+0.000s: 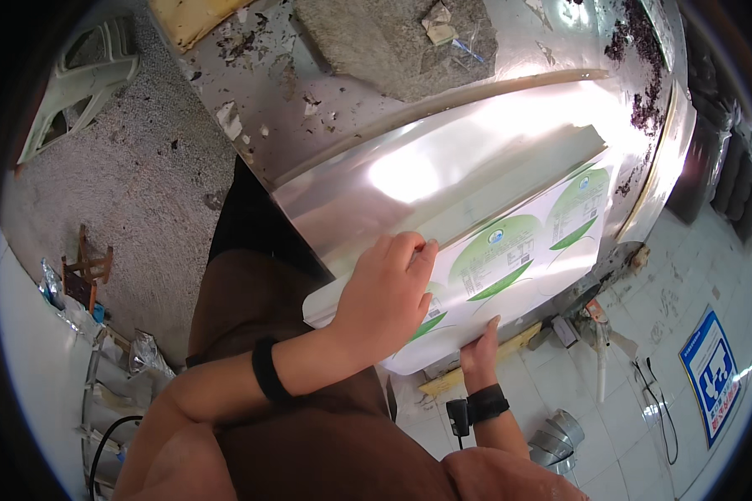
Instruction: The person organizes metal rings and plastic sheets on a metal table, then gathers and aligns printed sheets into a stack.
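A stack of white printed sheets (536, 250) with green round and leaf patterns lies tilted across the metal-topped table's near edge. My left hand (386, 294) is closed at the left part of the stack, its fingers curled over the long upper edge and the thumb on the printed face. At the lower edge my right hand (480, 354) grips the sheets, thumb on top and the other fingers hidden underneath. Beyond the upper edge lies a plain pale sheet or layer (510, 196). Black bands circle both wrists.
The shiny metal tabletop (326, 217) has a raised strip (443, 102) across it. Farther back lie a rough grey slab (393, 42) and scattered scraps. A white plastic chair (83, 83) stands at left; a blue-and-white sign (712, 376) is at right.
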### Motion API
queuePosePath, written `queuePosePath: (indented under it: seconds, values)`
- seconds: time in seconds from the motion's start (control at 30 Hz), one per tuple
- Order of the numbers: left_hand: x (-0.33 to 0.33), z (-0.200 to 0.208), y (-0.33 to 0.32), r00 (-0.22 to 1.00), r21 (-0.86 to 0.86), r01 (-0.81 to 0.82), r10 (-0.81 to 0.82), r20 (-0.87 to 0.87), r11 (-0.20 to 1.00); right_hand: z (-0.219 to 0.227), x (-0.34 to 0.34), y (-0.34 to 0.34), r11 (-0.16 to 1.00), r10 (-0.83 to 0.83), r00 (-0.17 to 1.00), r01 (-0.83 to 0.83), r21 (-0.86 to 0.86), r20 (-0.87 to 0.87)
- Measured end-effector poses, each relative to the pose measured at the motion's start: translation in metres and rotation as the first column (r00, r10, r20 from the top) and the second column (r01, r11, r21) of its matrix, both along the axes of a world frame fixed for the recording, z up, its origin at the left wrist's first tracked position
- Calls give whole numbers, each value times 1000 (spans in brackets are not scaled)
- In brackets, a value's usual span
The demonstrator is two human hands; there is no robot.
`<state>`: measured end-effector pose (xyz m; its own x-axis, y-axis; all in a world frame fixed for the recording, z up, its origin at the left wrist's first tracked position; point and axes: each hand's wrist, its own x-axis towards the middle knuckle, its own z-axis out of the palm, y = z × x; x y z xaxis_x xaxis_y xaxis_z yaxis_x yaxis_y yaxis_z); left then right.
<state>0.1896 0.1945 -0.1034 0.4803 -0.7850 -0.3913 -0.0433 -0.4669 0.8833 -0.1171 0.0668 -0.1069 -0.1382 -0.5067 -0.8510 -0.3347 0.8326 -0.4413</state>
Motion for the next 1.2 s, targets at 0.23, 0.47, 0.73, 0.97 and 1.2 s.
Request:
queuePosePath:
  seconds: [0.23,0.47,0.73,0.97,1.2]
  values:
    - [7,3,-4,993,41,-7,12,-119,999,-2,-8,0,1000,-21,1000,21,-10,7]
    - [11,-3,-9,981,82,-22,38,-193,996,2,6,1,998,-64,997,64,7,-51]
    - [11,-1,-14,975,16,-11,15,-220,1000,1,1,0,998,-57,998,57,16,-1]
    - [8,-6,-16,884,105,158,-93,-458,982,3,4,1,998,-58,998,58,28,0]
    - [7,-13,-20,760,201,304,-110,-640,931,3,3,-1,998,-55,998,55,44,4]
